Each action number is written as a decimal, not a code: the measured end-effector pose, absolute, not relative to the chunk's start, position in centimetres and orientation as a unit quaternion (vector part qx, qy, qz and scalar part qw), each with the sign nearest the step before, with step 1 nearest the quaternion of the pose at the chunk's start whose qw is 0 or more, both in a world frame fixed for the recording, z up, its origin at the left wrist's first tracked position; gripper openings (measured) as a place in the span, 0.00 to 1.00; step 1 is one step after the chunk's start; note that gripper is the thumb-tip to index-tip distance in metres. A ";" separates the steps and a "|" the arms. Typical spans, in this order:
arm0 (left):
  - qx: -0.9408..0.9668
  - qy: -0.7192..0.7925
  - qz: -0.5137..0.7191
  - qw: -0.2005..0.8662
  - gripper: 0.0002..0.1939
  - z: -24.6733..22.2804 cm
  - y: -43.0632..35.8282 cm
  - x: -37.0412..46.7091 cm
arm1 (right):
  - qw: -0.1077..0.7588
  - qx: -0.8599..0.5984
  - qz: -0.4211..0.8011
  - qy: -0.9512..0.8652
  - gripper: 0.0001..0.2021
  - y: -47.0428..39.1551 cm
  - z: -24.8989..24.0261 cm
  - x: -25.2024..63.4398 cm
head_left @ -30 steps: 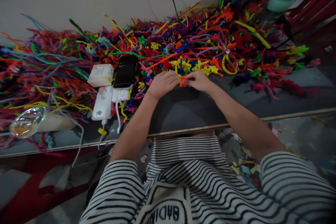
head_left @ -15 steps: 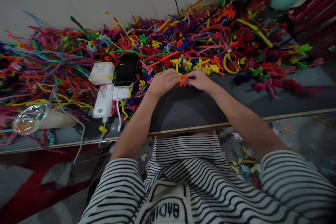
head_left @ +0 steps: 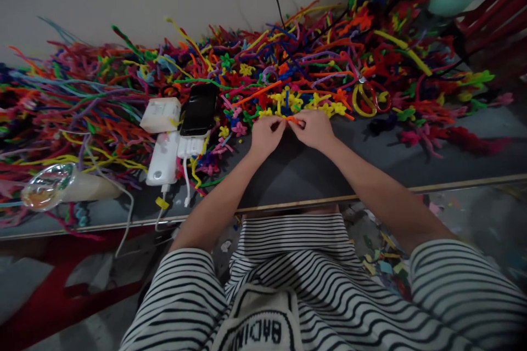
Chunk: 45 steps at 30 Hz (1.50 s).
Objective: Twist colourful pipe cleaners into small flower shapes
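Both hands meet over the front part of the grey table. My left hand [head_left: 267,132] is closed, its thumb and fingertips pinched on the left side of a small orange pipe-cleaner piece [head_left: 292,119]. From the right, my right hand [head_left: 315,128] pinches the same orange piece, with most of it covered by the fingers. Just behind the hands lie yellow pipe-cleaner flowers [head_left: 325,105], beside a large heap of many-coloured pipe cleaners [head_left: 255,57].
Scissors [head_left: 364,98] with yellow and red handles lie right of the hands. To the left are a black phone [head_left: 200,109], a white box [head_left: 161,114], a white power bank [head_left: 163,159] with cables, and a lidded plastic cup [head_left: 82,185].
My left hand has shifted slightly right and curled its fingers in more. My right hand has turned, and the orange piece is now more hidden between the fingertips.
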<state>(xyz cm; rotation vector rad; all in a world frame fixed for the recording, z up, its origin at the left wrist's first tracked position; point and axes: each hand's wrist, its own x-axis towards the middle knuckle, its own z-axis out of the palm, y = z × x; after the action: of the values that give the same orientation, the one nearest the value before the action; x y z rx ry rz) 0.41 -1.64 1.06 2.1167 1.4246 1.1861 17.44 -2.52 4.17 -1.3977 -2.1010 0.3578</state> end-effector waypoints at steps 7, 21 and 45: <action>0.793 0.370 0.462 0.144 0.15 1.5 -2.8 0.9 | 0.380 -0.585 0.213 -0.684 0.24 -1.0 3.5 18.3; 0.744 0.375 0.517 0.195 0.07 0.7 -0.8 -0.7 | 0.377 -0.465 0.631 -0.494 0.19 -0.8 4.0 18.0; 0.792 0.375 0.465 0.126 0.25 -0.1 -0.2 -1.1 | 0.381 -0.519 0.555 -0.526 0.14 -1.0 3.9 17.4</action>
<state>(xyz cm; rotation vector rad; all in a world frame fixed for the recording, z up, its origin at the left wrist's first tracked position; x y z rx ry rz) -1.08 -0.18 -0.14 2.3064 1.0918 1.3550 17.36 -1.04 3.87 -1.3251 -1.3426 1.4164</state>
